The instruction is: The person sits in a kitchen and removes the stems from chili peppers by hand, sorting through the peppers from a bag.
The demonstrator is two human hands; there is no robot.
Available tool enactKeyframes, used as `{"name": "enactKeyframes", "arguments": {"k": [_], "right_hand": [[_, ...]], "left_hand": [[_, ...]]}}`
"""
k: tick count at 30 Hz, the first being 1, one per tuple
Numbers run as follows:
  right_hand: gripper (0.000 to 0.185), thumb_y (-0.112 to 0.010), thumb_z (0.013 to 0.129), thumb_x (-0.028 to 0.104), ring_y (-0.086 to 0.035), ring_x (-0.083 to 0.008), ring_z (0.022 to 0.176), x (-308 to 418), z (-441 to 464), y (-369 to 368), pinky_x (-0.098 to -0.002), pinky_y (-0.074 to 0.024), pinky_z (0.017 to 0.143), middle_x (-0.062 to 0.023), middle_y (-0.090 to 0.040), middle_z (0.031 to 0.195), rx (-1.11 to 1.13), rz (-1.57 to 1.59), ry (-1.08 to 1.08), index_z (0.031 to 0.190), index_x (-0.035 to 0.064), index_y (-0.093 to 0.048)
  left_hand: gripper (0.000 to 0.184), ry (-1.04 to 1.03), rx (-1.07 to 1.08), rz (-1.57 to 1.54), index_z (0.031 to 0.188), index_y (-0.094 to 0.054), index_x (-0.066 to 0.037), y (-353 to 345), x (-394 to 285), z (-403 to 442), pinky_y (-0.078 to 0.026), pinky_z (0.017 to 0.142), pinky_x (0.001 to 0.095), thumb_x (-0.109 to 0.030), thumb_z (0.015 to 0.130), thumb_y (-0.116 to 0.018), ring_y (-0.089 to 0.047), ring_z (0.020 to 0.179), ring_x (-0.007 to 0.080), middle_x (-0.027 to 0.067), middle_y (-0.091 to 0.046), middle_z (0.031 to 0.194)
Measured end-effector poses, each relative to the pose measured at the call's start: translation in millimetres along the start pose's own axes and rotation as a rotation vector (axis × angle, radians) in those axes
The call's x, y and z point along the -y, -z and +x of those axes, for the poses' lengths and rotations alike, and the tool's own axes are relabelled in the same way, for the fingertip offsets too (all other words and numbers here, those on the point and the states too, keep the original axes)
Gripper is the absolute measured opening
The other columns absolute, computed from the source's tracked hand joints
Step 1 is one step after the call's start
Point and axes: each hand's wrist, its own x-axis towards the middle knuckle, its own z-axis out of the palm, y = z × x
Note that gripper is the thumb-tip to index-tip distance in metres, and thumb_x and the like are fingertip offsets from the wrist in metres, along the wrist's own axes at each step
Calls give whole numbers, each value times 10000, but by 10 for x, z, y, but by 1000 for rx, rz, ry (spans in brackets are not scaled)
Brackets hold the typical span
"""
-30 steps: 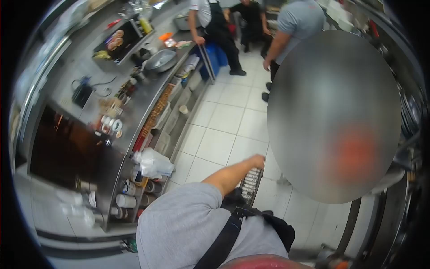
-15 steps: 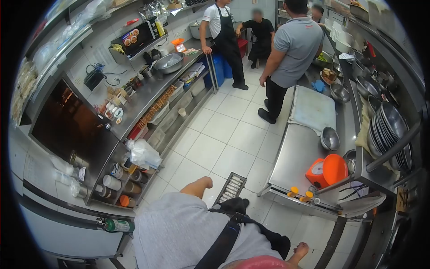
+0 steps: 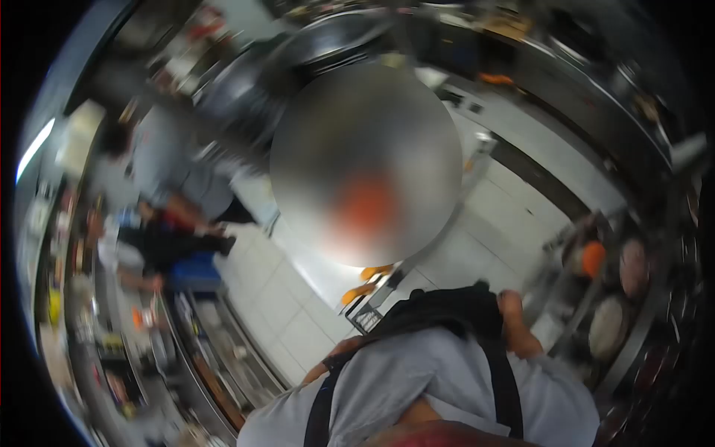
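Note:
Beside the black apron (image 3: 439, 309) at my waist, my right hand (image 3: 511, 304) hangs low, smeared by motion; its fingers cannot be made out. My left hand (image 3: 344, 347) is at the other side of the apron, partly hidden and blurred. Nothing can be seen in either hand. In front of me, two yellow-orange things (image 3: 357, 293) lie at the edge of a steel table (image 3: 316, 272). A large blurred patch hides much of that table.
A person in a grey shirt (image 3: 160, 153) stands at the left, near a person in white and black (image 3: 119, 242). Shelves (image 3: 216, 350) run along the lower left. White floor tiles (image 3: 272, 298) lie between. An orange object (image 3: 593, 258) is at the right.
The view has swung to the right, so the people and shelves now lie further left. My left hand has come from in front of me to beside the apron.

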Motion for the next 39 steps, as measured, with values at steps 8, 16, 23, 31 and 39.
{"name": "enactKeyframes", "arguments": {"k": [8, 16, 23, 31, 39], "right_hand": [[238, -592, 810, 198, -621, -377, 994, -973, 1031, 1098, -442, -491, 902, -199, -663, 1023, 95, 185, -381, 983, 85, -711], [239, -589, 818, 218, -640, -371, 944, -1596, 2208, 2266, -444, -499, 880, -184, -681, 965, -40, 123, -316, 965, 79, -717], [250, -616, 812, 246, -667, -355, 862, -1522, 3462, 2939, -416, -520, 807, -184, -688, 882, -42, 266, -196, 965, 71, -708], [265, -608, 817, 246, -679, -322, 764, -1901, 4360, 3912, -401, -520, 728, -202, -677, 808, -265, 81, -44, 951, 38, -703], [250, -571, 800, 259, -638, -412, 831, -3416, 4782, 3412, -495, -499, 781, -223, -662, 849, 53, -2, -315, 836, 53, -707]], "left_hand": [[378, -12, 63, 281, 1063, -680, -18, 65, -1934, 496, -566, 726, 438, -315, 838, -614, -672, 915, 274, 169, -677, 1061], [358, -44, -38, 476, 1035, -676, -8, 363, -5192, -29, -552, 719, 422, -298, 833, -620, -685, 880, 285, 162, -698, 946], [396, -541, -194, 338, 1169, -612, -29, 661, -6515, 462, -505, 836, 395, -269, 854, -637, -656, 950, 324, 191, -683, 1014], [475, -805, -280, 264, 1228, -566, -18, 1408, -8340, 1289, -500, 860, 416, -271, 834, -643, -636, 962, 359, 196, -673, 1015], [487, -855, -210, 234, 1251, -554, -18, 2167, -9763, 1737, -478, 923, 419, -267, 838, -626, -623, 1037, 367, 226, -651, 1103]]}}
